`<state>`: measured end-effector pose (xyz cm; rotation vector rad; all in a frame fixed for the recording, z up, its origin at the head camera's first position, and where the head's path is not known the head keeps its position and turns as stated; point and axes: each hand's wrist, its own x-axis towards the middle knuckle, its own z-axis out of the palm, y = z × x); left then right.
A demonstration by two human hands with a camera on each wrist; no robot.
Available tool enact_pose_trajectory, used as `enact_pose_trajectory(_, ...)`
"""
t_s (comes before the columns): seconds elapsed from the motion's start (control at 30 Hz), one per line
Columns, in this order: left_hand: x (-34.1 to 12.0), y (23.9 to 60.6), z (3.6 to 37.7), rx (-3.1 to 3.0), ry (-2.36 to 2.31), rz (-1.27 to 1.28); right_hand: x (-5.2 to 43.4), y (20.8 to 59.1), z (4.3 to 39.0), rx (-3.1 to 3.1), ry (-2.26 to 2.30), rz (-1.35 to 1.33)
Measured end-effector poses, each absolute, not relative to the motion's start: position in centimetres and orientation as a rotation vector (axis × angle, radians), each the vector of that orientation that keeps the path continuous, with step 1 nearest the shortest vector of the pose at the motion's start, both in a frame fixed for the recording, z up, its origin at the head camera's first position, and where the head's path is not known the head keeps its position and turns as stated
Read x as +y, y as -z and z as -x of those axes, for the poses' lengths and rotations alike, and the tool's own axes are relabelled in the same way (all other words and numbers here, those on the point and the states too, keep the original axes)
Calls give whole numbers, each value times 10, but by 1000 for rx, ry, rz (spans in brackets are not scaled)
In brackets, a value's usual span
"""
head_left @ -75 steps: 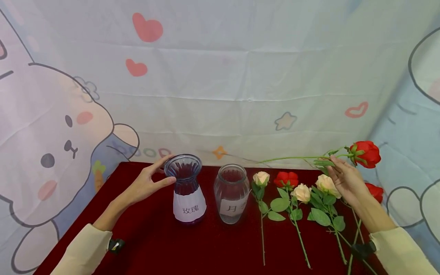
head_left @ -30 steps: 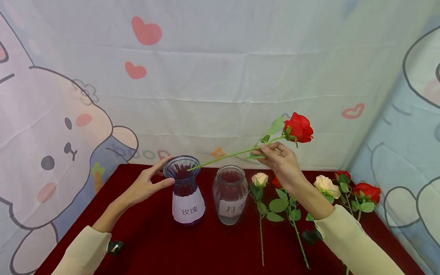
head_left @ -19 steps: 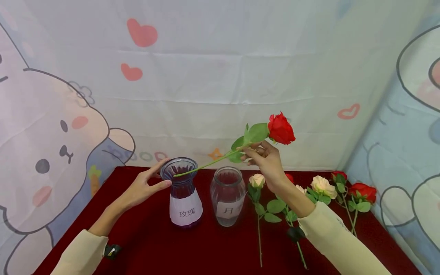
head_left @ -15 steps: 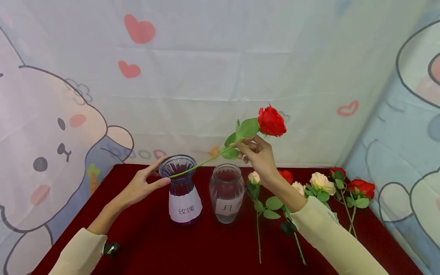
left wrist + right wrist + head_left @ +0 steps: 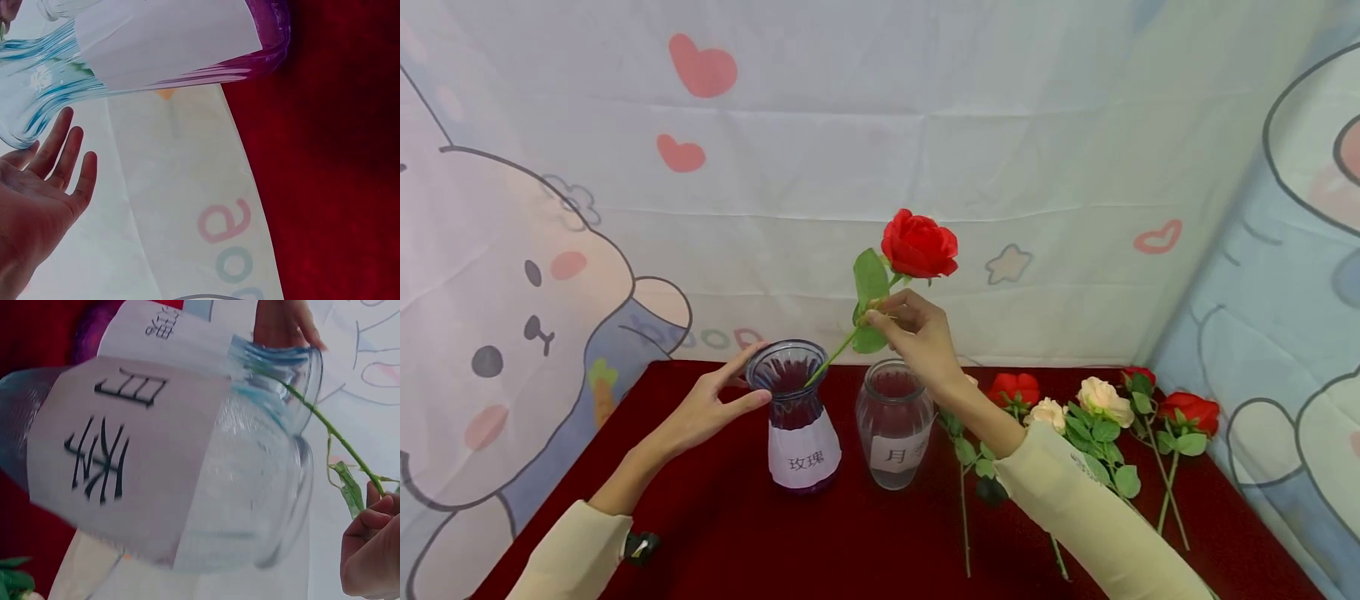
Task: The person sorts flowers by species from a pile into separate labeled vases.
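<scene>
Two hands, head view: right hand [image 5: 917, 333] pinches the red rose [image 5: 919, 243] on its upper stem; left hand [image 5: 711, 408], fingers straight, touches the neck of the purple vase [image 5: 797, 417].
Rose axis: steeply tilted, bloom up and right, stem tip down-left inside the vase mouth, near the surface's [image 5: 737, 533] far edge.
Left wrist view: open palm [image 5: 37, 200] just beside the vase [image 5: 156, 56].
Right wrist view: fingers [image 5: 372, 540] curled on the stem [image 5: 331, 434]; clear jar [image 5: 162, 462] stands nearer.

Head view high, frontal; wrist views close, sideways; all share purple vase [image 5: 797, 417] [image 5: 156, 56] [image 5: 156, 331].
</scene>
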<state>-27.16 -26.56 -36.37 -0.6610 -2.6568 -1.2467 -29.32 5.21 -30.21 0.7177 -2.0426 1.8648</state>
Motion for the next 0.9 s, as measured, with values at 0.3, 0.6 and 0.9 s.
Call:
enact_pose_trajectory(0.3,-268,356,268,-2670,1238,631,27,310,289,-2143,-1758,-863)
enact_pose_trajectory(0.6,-267,359,267,-2663,1255,636,12,319,288,-2218,-1689,-1054)
enact_pose_trajectory(0.9,-263,362,268,-2702,1238,592,-15,322,298,-2395,-1487,-961)
